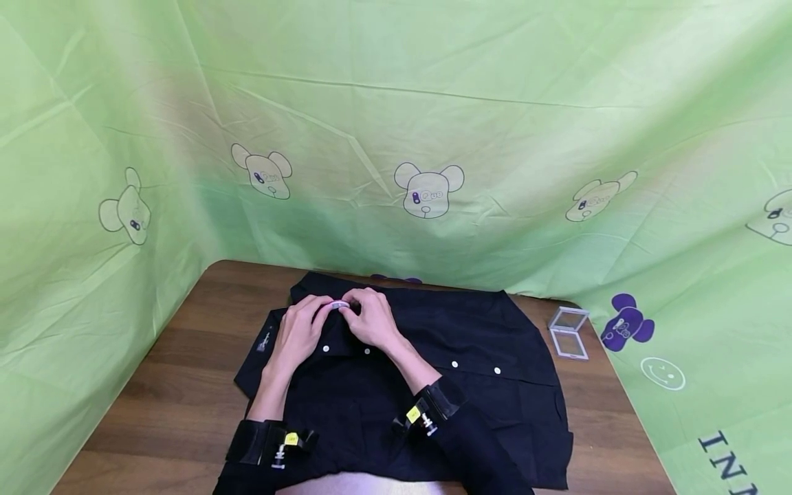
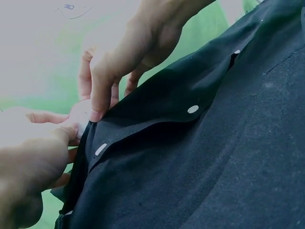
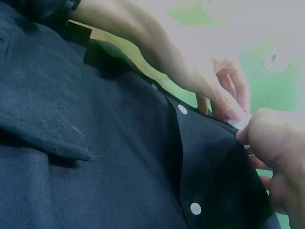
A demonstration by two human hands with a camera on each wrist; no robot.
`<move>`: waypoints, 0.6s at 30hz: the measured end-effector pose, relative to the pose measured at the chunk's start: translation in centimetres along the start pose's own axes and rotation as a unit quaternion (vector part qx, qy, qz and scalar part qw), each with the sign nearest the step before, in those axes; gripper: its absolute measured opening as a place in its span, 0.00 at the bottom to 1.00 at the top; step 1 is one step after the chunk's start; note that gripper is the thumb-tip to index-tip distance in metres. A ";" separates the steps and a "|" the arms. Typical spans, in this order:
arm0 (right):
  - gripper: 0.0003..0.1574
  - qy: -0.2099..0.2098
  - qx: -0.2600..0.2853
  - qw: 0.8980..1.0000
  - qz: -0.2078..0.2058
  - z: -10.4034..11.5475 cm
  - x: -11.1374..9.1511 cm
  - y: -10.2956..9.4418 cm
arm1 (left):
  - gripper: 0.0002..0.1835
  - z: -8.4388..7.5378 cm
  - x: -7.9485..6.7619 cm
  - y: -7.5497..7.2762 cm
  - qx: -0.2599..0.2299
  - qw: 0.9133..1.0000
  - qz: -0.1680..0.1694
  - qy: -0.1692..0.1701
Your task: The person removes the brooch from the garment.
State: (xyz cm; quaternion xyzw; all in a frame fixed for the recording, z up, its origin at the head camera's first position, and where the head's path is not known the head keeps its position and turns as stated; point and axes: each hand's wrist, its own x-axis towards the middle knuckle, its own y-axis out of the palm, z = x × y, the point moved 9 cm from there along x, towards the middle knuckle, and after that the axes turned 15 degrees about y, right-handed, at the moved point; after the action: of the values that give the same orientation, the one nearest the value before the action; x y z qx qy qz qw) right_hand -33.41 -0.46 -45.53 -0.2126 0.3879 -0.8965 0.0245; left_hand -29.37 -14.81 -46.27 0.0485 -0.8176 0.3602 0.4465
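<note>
Shirt [image 1: 365, 392] — hinged case [image 1: 566, 331] nearby, apart.

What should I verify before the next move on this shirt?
1. Left-hand grip on the small pale object: ok, fingers pinch it.
2. Right-hand grip on the same object: ok, fingers hold its other side.
3. Black shirt spread on the wooden table: ok.
4. Shirt front flat: not ok, it gapes beside a white button in the left wrist view.
5. Hinged case shut: not ok, lid raised.
6. Object's markings readable: cannot tell.
</note>
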 end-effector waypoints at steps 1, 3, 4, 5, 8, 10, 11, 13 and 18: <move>0.03 0.003 -0.001 1.000 0.002 0.0 0.0 0.0 | 0.06 0.0 0.0 0.0 0.001 1.000 0.000 0.000; 0.03 0.006 -0.002 1.000 0.003 0.0 0.0 0.1 | 0.06 0.0 0.0 0.0 0.001 1.000 0.000 0.000; 0.03 0.006 -0.002 1.000 0.004 0.0 0.0 0.0 | 0.06 -0.1 0.0 0.0 0.001 1.000 0.001 0.001; 0.03 0.007 -0.002 1.000 0.004 0.0 0.0 0.0 | 0.06 -0.1 0.0 0.0 0.002 1.000 0.002 0.002; 0.02 0.009 -0.003 1.000 0.007 0.0 0.0 0.0 | 0.06 -0.2 0.1 0.0 0.002 1.000 0.005 0.004; 0.03 0.010 -0.004 1.000 0.011 0.0 0.0 0.0 | 0.06 -0.2 0.1 0.0 0.003 1.000 0.007 0.006; 0.02 0.010 -0.004 1.000 0.013 -0.1 0.0 0.1 | 0.06 -0.2 0.0 0.0 0.002 1.000 0.006 0.007; 0.03 0.010 -0.006 1.000 0.017 -0.1 0.0 0.1 | 0.06 -0.2 0.0 0.0 0.003 1.000 0.005 0.009; 0.04 0.003 -0.009 1.000 0.029 -0.1 -0.1 0.2 | 0.06 -0.1 0.0 0.0 0.004 1.000 -0.002 0.014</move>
State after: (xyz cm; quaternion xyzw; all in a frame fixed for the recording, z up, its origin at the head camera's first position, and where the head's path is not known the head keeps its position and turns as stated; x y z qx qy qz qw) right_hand -33.33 -0.54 -45.79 -0.1987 0.4023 -0.8924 0.0476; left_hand -29.32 -14.81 -46.22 0.0467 -0.8097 0.3633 0.4585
